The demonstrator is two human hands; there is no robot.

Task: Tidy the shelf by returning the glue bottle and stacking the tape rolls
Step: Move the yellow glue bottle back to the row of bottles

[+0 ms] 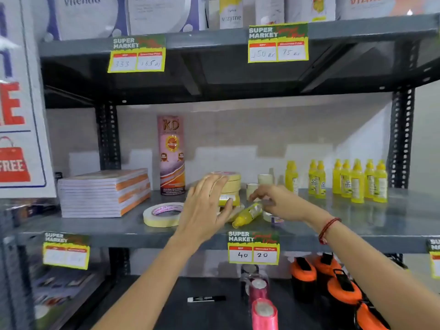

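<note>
A yellow glue bottle [247,214] lies on its side on the grey middle shelf [357,217], cap toward the front. My right hand [273,201] hovers over its far end, fingers curled and touching or nearly touching it. My left hand [206,206] is spread flat against a stack of cream tape rolls [232,184]. A loose wide tape roll [163,214] lies flat to the left. Small tape rolls [264,179] stand behind my right hand, and another small tape roll [270,216] lies under my wrist. A row of upright yellow glue bottles [352,181] stands at the right.
A stack of notebooks [104,192] sits at the shelf's left, with a tall pink KD tube [171,154] behind the tapes. Price tags [253,247] hang on the shelf edge. Below are orange-lidded containers [333,279], pink ribbon rolls [260,296] and a marker [206,298].
</note>
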